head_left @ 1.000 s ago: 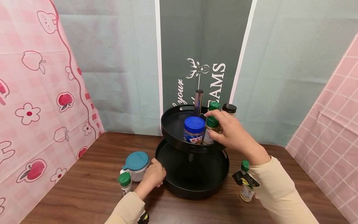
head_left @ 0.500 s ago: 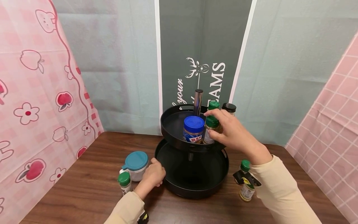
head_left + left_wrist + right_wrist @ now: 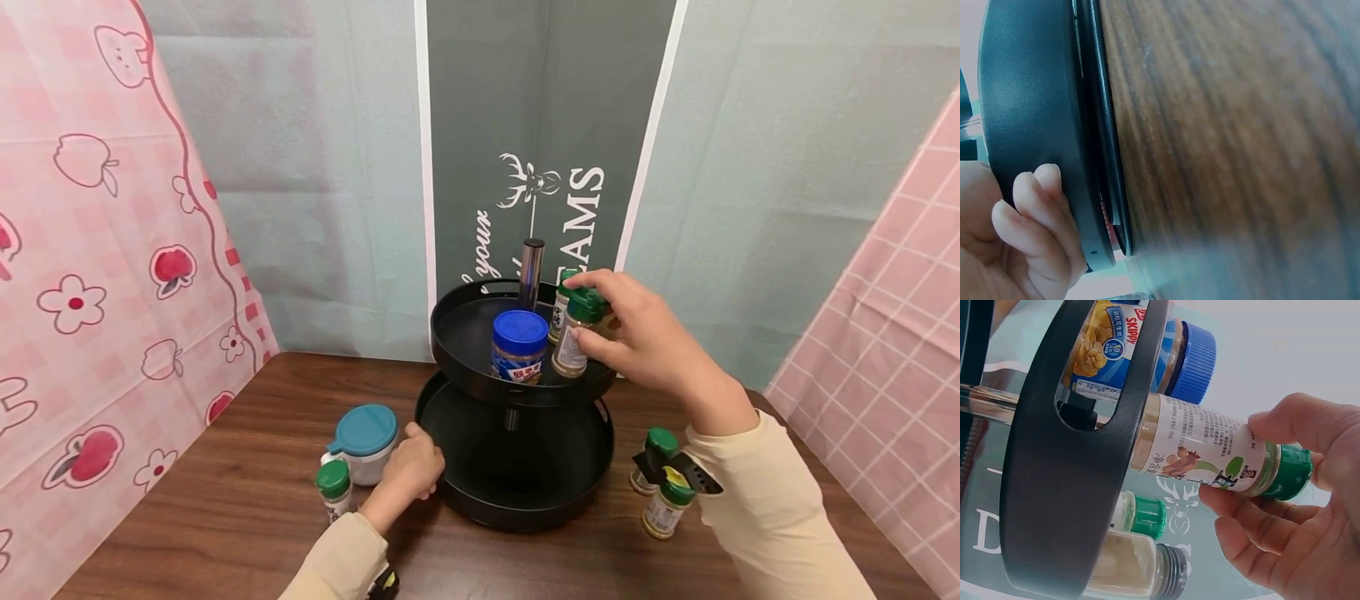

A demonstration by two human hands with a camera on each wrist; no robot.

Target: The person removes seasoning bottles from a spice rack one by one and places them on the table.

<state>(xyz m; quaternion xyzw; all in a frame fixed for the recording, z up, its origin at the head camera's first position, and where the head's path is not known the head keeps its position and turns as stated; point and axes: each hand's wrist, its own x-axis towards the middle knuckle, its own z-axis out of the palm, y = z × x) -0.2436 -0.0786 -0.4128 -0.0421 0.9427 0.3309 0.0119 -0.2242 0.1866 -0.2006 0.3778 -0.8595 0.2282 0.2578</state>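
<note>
My right hand (image 3: 652,350) holds a seasoning bottle (image 3: 573,346) with a green cap, thumb on one side and fingers on the other. The bottle leans over the upper tray (image 3: 468,337) of a black two-tier rack, right of a peanut butter jar (image 3: 519,346) with a blue lid. In the right wrist view its printed label (image 3: 1210,437) faces the camera, and its base is partly behind the tray wall. My left hand (image 3: 412,467) grips the rim of the lower tray (image 3: 517,508), its curled fingers (image 3: 1038,234) against the outer wall in the left wrist view.
Behind the held bottle stand another green-capped bottle (image 3: 558,312) and a dark-lidded jar (image 3: 1129,565). A blue-lidded container (image 3: 367,442) and a green-capped bottle (image 3: 335,487) are at left on the wooden table (image 3: 247,467). Two green-capped bottles (image 3: 663,512) stand at right.
My right hand has shifted right with the seasoning bottle, which now tilts and stands apart from the peanut butter jar. The left hand stays on the lower tray.
</note>
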